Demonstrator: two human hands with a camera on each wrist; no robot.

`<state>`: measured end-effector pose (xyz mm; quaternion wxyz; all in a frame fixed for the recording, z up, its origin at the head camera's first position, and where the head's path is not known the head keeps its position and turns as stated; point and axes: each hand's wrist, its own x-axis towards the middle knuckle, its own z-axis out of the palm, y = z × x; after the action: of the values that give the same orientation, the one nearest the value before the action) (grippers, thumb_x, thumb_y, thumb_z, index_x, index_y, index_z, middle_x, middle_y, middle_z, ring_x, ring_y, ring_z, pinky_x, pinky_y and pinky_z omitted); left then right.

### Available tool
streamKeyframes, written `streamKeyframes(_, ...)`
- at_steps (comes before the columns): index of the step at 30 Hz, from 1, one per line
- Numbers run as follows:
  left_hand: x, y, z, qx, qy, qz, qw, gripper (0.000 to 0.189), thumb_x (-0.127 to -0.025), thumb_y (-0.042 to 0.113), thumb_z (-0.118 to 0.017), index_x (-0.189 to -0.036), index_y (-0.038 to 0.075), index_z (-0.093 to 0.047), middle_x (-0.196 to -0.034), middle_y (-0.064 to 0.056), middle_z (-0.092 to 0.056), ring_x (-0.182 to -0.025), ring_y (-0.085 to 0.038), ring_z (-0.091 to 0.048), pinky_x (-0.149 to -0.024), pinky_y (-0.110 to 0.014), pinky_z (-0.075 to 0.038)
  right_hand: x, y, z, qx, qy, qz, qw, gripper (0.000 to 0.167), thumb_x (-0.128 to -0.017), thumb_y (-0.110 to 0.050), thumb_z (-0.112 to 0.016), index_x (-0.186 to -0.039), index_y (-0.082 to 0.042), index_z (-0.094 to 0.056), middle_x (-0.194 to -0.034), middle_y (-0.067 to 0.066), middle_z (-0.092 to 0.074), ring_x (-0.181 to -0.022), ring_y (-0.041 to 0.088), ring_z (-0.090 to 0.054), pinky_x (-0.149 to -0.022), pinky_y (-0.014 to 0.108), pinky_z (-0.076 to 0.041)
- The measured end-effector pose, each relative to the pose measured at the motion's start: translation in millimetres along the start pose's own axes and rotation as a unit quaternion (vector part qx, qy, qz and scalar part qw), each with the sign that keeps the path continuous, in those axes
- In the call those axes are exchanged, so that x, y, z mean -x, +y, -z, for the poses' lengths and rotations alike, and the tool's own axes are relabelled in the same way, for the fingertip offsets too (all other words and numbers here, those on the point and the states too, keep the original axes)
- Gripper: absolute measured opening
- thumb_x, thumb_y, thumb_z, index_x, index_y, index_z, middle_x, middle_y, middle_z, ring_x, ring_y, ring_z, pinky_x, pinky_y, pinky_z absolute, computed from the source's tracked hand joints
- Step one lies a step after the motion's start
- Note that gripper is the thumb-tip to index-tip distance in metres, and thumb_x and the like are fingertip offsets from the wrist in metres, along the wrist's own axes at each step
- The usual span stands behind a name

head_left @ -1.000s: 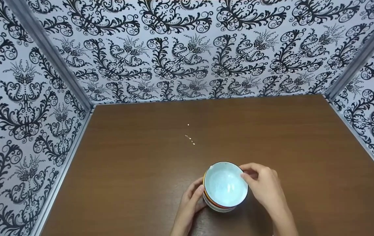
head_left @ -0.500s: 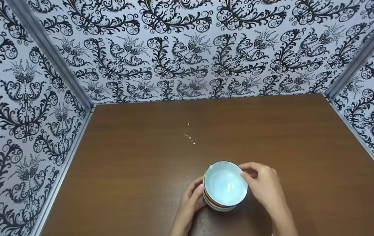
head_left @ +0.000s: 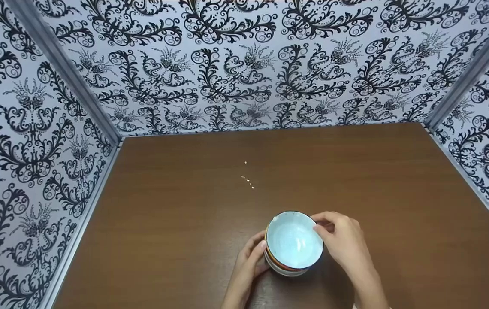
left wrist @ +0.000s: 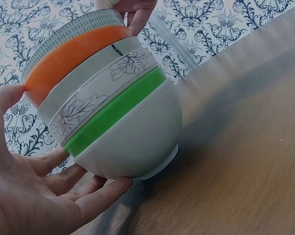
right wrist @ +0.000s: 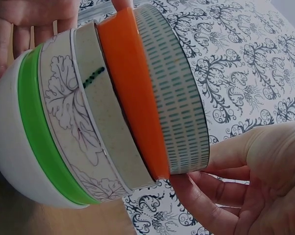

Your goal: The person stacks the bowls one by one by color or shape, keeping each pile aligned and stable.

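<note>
A stack of several nested bowls (head_left: 294,240) stands on the table near its front, seen from above with the pale blue inside of the top bowl showing. From the side, the top bowl (right wrist: 179,93) has teal dashes. Below it come an orange bowl (right wrist: 133,93), a pale one with a dark green mark, one with leaf drawings (right wrist: 64,98), a green band and a white base (left wrist: 142,132). My left hand (head_left: 246,266) holds the stack's left side, thumb at the orange bowl, fingers lower down. My right hand (head_left: 345,242) pinches the top bowl's rim at the right.
The brown wooden table (head_left: 176,206) stretches beyond the stack. Small pale marks (head_left: 248,181) dot its middle. Patterned black-and-white panels (head_left: 244,73) close off the back and both sides, with grey strips (head_left: 77,77) at the corners.
</note>
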<state>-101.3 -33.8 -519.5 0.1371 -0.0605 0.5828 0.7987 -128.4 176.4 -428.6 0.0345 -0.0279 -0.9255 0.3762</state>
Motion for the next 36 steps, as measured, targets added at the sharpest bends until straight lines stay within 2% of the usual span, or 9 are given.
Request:
streamKeyframes(8,-0.9,-0.2,-0.4,0.002,0.004,0.003,1.0,0.058,-0.099,0.037,-0.055,-0.145,0.002,-0.047,-0.148,-0.016,-0.049,-0.134,-0.026,-0.05,-0.1,-0.043,-0.053,-0.9,-1.2,0.0,0.011,-0.006,-0.003,0.9999,0.017,-0.086,-0.006,-0.071,-0.098,-0.016,-0.078,-0.093,0.001,-0.075,-0.086,0.019,-0.069,-0.076,0.036,-0.052)
streamKeyframes(16,0.3,0.0,0.1,0.003,0.006,-0.001,1.0,0.054,-0.1,0.034,-0.056,-0.143,0.003,-0.049,-0.146,-0.015,-0.051,-0.126,-0.019,-0.053,-0.095,-0.038,-0.055,-1.2,-0.4,-0.8,0.002,-0.001,0.005,1.0,0.016,-0.085,-0.005,-0.072,-0.097,-0.015,-0.078,-0.091,0.002,-0.075,-0.084,0.021,-0.073,-0.076,0.04,-0.057)
streamKeyframes(26,0.1,1.7,-1.3,0.001,0.008,0.004,1.0,0.056,-0.099,0.034,-0.057,-0.143,0.002,-0.049,-0.146,-0.018,-0.051,-0.127,-0.022,-0.054,-0.096,-0.038,-0.055,-0.4,2.4,-1.3,-0.009,-0.004,-0.005,0.9999,0.015,-0.086,-0.007,-0.073,-0.099,-0.015,-0.078,-0.094,0.002,-0.076,-0.086,0.022,-0.073,-0.077,0.041,-0.058)
streamKeyframes(36,-0.2,0.7,-1.2,0.003,0.006,-0.001,1.0,0.054,-0.1,0.032,-0.055,-0.144,0.0,-0.048,-0.146,-0.018,-0.051,-0.126,-0.02,-0.055,-0.096,-0.039,-0.055,1.4,5.7,-1.4,-0.036,-0.007,-0.018,0.9991,0.016,-0.088,-0.011,-0.074,-0.103,-0.015,-0.078,-0.096,0.001,-0.076,-0.086,0.017,-0.071,-0.077,0.029,-0.055)
